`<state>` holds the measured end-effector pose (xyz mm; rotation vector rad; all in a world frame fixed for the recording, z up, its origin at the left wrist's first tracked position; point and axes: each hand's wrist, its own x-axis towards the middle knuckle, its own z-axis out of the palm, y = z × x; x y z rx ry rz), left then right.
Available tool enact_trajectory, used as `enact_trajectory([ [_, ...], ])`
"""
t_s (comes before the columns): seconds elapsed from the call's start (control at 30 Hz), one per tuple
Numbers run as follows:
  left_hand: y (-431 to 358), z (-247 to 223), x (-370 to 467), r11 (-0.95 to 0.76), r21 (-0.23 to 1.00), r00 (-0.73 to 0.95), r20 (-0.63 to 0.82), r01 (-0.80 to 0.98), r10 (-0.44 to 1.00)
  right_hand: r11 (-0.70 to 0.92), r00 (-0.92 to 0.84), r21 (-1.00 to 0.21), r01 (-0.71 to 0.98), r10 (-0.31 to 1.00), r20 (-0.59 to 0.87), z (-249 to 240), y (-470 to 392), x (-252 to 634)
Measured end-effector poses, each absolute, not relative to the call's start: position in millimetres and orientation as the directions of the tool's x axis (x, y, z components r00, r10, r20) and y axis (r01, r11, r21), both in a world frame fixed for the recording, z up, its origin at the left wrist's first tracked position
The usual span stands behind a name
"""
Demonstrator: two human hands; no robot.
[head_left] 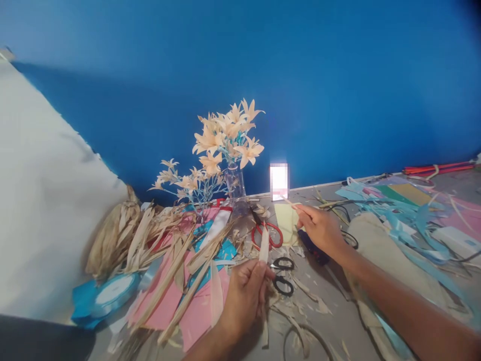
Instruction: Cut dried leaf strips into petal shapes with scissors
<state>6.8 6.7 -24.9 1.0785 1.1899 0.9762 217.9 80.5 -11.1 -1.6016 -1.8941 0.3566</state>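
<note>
My left hand [246, 288] is closed around a pale dried husk strip [264, 244], which points up from the fingers. In my right hand [319, 228], thumb and fingers pinch a thin light stick [288, 201]. The stick's far end overlaps a bright, pixelated white rectangle [278, 180] near the wall. Beyond my left hand lie red-handled scissors [276, 244], partly covered by the strip. Black-handled scissors [283, 287] rest just right of that hand. Below my right hand are pale yellow paper [284, 223] and a dark blue object [311, 246] of unclear kind.
Husk flowers [225, 131] stand in a clear glass vase [236, 188] against the blue wall. Dried husks [108, 240], pink sheets [158, 301] and a blue ribbon roll [117, 293] crowd the left. Beige cloth [379, 250] and light blue ribbons [417, 235] spread at right.
</note>
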Motion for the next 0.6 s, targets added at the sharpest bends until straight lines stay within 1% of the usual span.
enact_trajectory([
  [0.03,7.2,-25.4,6.5,0.214,0.975,0.090,-0.209,-0.052,0.974,0.231,-0.075,-0.639,0.734,0.962,0.261,-5.9,78.9,218.7],
  [0.07,8.2,-26.3,6.4,0.206,0.976,0.066,-0.201,-0.076,0.977,0.209,-0.154,-0.818,0.536,0.977,0.148,-2.4,75.1,216.5],
  [0.1,9.5,-27.4,6.5,0.192,0.977,0.056,-0.188,-0.090,0.981,0.118,-0.281,-0.932,0.344,0.960,0.018,-0.8,69.8,211.8],
  [0.13,10.9,-28.5,6.6,0.177,0.980,0.061,-0.171,-0.095,0.983,0.002,-0.397,-0.976,0.220,0.913,-0.088,-1.4,63.7,205.4],
  [0.17,11.9,-29.5,6.9,0.164,0.982,0.079,-0.157,-0.094,0.984,-0.088,-0.499,-0.984,0.153,0.853,-0.154,-4.0,57.8,198.0],
  [0.2,12.6,-30.2,7.2,0.152,0.985,0.097,-0.144,-0.085,0.985,-0.129,-0.562,-0.984,0.125,0.808,-0.177,-8.1,52.5,190.7],
  [0.23,12.7,-30.4,7.6,0.143,0.987,0.116,-0.134,-0.068,0.984,-0.122,-0.601,-0.985,0.121,0.781,-0.171,-13.1,48.4,184.0],
  [0.3,11.8,-29.3,8.7,0.121,0.992,0.133,-0.118,-0.018,0.984,-0.063,-0.611,-0.988,0.140,0.780,-0.136,-23.2,43.7,174.6],
  [0.37,10.2,-26.2,10.1,0.120,0.993,0.120,-0.122,0.020,0.985,0.028,-0.551,-0.982,0.184,0.831,-0.079,-30.1,42.4,170.7],
  [0.47,8.4,-21.0,12.0,0.144,0.990,0.078,-0.143,-0.004,0.987,0.185,-0.447,-0.937,0.296,0.894,0.035,-32.1,42.6,170.9],
  [0.53,8.2,-19.6,12.1,0.147,0.989,0.061,-0.146,-0.005,0.987,0.234,-0.427,-0.912,0.338,0.901,0.073,-29.8,43.0,171.5],
  [0.6,8.6,-20.0,11.3,0.140,0.990,0.054,-0.140,0.006,0.989,0.249,-0.437,-0.903,0.351,0.896,0.077,-27.0,43.6,171.2],
])
